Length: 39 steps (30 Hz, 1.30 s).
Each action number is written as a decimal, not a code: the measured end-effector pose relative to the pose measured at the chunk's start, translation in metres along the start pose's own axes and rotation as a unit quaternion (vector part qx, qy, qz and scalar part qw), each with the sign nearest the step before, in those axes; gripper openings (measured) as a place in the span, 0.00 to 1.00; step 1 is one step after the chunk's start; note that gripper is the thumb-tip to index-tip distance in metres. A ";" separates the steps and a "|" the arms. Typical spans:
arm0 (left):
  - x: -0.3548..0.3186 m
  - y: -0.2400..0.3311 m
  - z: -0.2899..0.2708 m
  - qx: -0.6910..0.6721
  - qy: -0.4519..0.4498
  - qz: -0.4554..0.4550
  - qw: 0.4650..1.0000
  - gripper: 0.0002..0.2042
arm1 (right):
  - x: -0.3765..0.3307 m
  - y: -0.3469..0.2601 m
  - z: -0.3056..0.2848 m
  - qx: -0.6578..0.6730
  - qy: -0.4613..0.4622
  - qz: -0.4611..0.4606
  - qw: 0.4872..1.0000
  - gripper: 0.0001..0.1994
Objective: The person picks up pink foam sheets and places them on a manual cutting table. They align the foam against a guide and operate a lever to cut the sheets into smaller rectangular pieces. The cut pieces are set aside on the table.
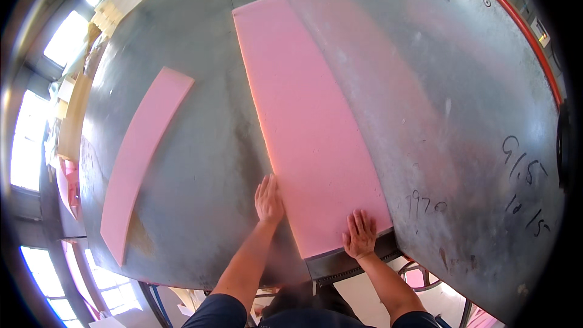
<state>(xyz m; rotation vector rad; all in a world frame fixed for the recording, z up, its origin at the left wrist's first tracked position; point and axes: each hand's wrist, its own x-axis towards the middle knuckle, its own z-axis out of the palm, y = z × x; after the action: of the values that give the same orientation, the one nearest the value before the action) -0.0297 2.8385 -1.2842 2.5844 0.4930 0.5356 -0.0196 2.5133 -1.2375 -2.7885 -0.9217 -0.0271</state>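
Head view: a long, flat slab of pink foam (303, 115) is seen lying lengthwise on a large grey sheet-metal table (455, 115), its near end at the table's front edge, above a dark metal bracket (352, 261). The left hand (268, 199) is laid flat with fingers together against the slab's left edge near that end, while the right hand (361, 234) is pressed palm-down with fingers slightly spread on the slab's near right corner. A narrower strip of pink foam (143, 158) is seen lying apart, well to the left on the same table.
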 end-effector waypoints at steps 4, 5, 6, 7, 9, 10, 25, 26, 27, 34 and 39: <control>-0.015 -0.012 -0.007 -0.003 0.005 -0.007 1.000 0.21 | -0.016 -0.019 0.006 -0.021 0.006 -0.002 1.000 0.30; -0.022 -0.017 -0.007 -0.008 0.006 -0.010 1.000 0.21 | -0.023 -0.024 0.008 -0.020 0.008 -0.004 1.000 0.30; -0.029 -0.020 -0.007 -0.014 0.006 -0.012 1.000 0.21 | -0.031 -0.029 0.011 -0.021 0.009 -0.005 1.000 0.31; -0.037 -0.023 -0.008 -0.016 0.004 -0.012 1.000 0.21 | -0.039 -0.034 0.014 -0.021 0.010 -0.005 1.000 0.31; -0.051 -0.029 -0.011 -0.003 0.006 0.001 1.000 0.21 | -0.054 -0.041 0.020 0.004 0.025 -0.003 1.000 0.31; -0.058 -0.031 -0.012 0.004 0.007 0.007 1.000 0.21 | -0.061 -0.044 0.023 0.017 0.032 -0.002 0.999 0.31; -0.168 -0.062 0.024 -0.006 0.042 0.010 0.999 0.20 | -0.173 -0.061 0.087 -0.021 0.035 -0.051 0.998 0.28; -0.174 -0.065 0.025 -0.007 0.044 0.008 0.999 0.20 | -0.177 -0.063 0.092 -0.022 0.038 -0.053 0.998 0.28; -0.178 -0.067 0.026 -0.010 0.046 0.007 0.999 0.20 | -0.181 -0.065 0.095 -0.025 0.041 -0.053 0.997 0.28; -0.215 -0.086 0.021 -0.028 0.045 0.004 0.999 0.20 | -0.215 -0.089 0.113 -0.041 0.043 -0.058 0.997 0.28; -0.231 -0.101 0.014 -0.044 0.049 -0.005 0.998 0.20 | -0.223 -0.106 0.121 -0.042 0.043 -0.056 0.997 0.28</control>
<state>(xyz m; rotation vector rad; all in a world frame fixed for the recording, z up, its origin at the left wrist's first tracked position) -0.2469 2.8203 -1.4106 2.4805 0.5026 0.6679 -0.2674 2.4898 -1.3539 -2.7826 -1.0767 -0.2054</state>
